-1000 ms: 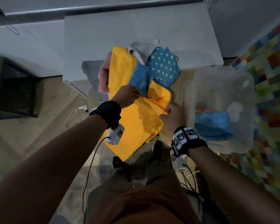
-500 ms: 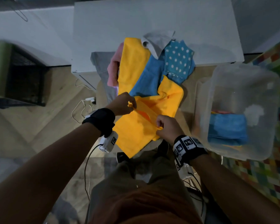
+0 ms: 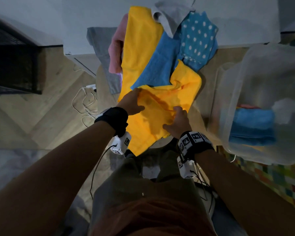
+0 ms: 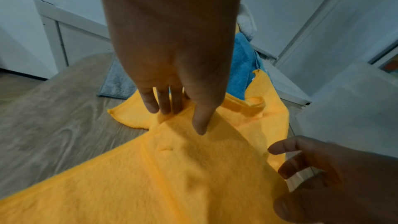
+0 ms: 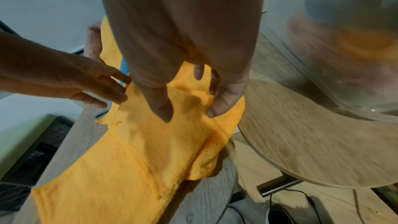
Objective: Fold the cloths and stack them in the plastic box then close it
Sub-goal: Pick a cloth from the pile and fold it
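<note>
Both hands flat, fingers straight: left hand [image 3: 132,103] and right hand [image 3: 178,122] press yellow terry cloth [image 3: 153,120]. Beyond fingertips: blue terry cloth [image 3: 157,65], polka-dot cloth [image 3: 197,40]. Right of fingers: clear plastic box [image 3: 262,68].

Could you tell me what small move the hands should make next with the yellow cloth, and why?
Probably smooth it flat first. The yellow cloth lies rumpled, with a bunched ridge between the left hand and right hand, and part of it overhangs the table edge. Both hands rest on it with fingers fairly straight, so sweeping outward would likely flatten it for folding.
</note>
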Demonstrator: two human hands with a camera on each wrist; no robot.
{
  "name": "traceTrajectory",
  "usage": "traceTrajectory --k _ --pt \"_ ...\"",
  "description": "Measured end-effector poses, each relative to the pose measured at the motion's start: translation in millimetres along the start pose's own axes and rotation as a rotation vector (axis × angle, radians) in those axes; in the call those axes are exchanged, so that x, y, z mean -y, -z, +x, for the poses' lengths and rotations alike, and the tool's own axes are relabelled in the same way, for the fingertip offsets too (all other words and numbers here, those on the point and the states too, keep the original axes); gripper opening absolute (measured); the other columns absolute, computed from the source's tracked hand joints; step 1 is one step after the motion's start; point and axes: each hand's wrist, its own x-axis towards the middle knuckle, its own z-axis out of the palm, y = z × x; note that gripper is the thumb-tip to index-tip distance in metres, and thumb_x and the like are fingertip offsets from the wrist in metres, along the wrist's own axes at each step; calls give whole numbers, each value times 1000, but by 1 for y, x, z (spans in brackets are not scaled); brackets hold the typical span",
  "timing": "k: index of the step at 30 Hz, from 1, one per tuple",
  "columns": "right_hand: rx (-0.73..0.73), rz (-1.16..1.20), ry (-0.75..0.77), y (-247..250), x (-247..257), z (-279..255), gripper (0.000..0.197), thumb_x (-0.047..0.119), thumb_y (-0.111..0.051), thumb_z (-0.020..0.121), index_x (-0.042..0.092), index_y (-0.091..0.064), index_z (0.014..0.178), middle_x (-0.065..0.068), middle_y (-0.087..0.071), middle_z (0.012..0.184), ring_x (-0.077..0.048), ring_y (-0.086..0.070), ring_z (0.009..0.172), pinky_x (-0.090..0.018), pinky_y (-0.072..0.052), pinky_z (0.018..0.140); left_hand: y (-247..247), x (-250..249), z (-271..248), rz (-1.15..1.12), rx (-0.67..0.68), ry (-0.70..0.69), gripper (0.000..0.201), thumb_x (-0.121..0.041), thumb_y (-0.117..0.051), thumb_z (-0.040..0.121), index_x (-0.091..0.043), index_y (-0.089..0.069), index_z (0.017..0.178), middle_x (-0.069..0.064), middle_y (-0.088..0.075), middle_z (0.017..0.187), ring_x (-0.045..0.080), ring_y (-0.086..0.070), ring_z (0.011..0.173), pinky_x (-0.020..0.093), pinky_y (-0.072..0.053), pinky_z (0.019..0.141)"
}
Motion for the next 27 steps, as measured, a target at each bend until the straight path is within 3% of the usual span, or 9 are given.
traceTrajectory --k 6,9,11,13,15,17,20,24,27 --pt "93 -92 -8 -4 -1 5 24 31 -64 83 19 -58 104 -8 -51 113 -34 -49 107 -45 -50 84 -13 -6 10 58 30 -61 72 -28 -75 78 -20 -40 141 10 -49 138 33 -48 124 50 -45 97" --pt "90 -37 75 -8 5 -4 19 30 -65 79 20 -51 86 -4 -52 96 -31 -50 93 -38 -42 70 -13 -2 10 30 -5 -129 52 -21 -74 77 -18 -53 124 10 -52 129 30 -51 116 44 -48 92" --pt "110 -8 107 -9 12 -11 23 30 -65 78 22 -44 80 0 -48 85 -27 -47 82 -35 -38 63 -9 -2 8 8 -20 -163 53 -13 -73 75 -17 -51 123 9 -53 126 30 -53 113 42 -49 88" --pt "131 11 131 -11 21 -18 24 29 -64 80 22 -42 82 4 -45 77 -24 -45 71 -34 -36 59 -5 -3 4 -7 -4 -199 67 -4 -68 74 -24 -44 134 6 -50 135 29 -51 120 42 -49 88" --pt "127 -7 181 -12 30 -23 23 28 -64 82 19 -43 86 7 -43 75 -21 -44 68 -33 -36 59 -1 -7 -2 100 53 -254 77 2 -66 77 -30 -41 142 3 -35 151 26 -36 135 41 -44 99" --pt "110 -48 226 -14 37 -28 23 26 -65 83 18 -44 87 9 -43 75 -17 -44 66 -33 -35 56 1 -8 -10 288 62 -317 58 -7 -70 80 -29 -55 132 3 -24 156 28 -22 142 46 -39 106" --pt "112 -80 265 -20 44 -35 24 23 -68 81 17 -44 84 6 -44 74 -16 -42 63 -32 -31 53 7 0 -25 396 -16 -352 30 -15 -71 79 -26 -67 106 3 -34 151 28 -26 140 47 -38 101" --pt "151 -67 332 -33 49 -47 29 16 -71 76 18 -42 80 3 -43 71 -17 -40 60 -31 -27 52 17 27 -53 451 -73 -370 25 -18 -69 70 -22 -67 94 5 -45 139 30 -36 131 46 -40 94" --pt "227 -104 334 -50 52 -53 30 20 -77 73 18 -51 88 3 -52 78 -17 -51 68 -31 -38 57 10 56 -74 462 -65 -334 25 -20 -67 66 -23 -64 91 5 -46 134 30 -40 122 41 -39 88"
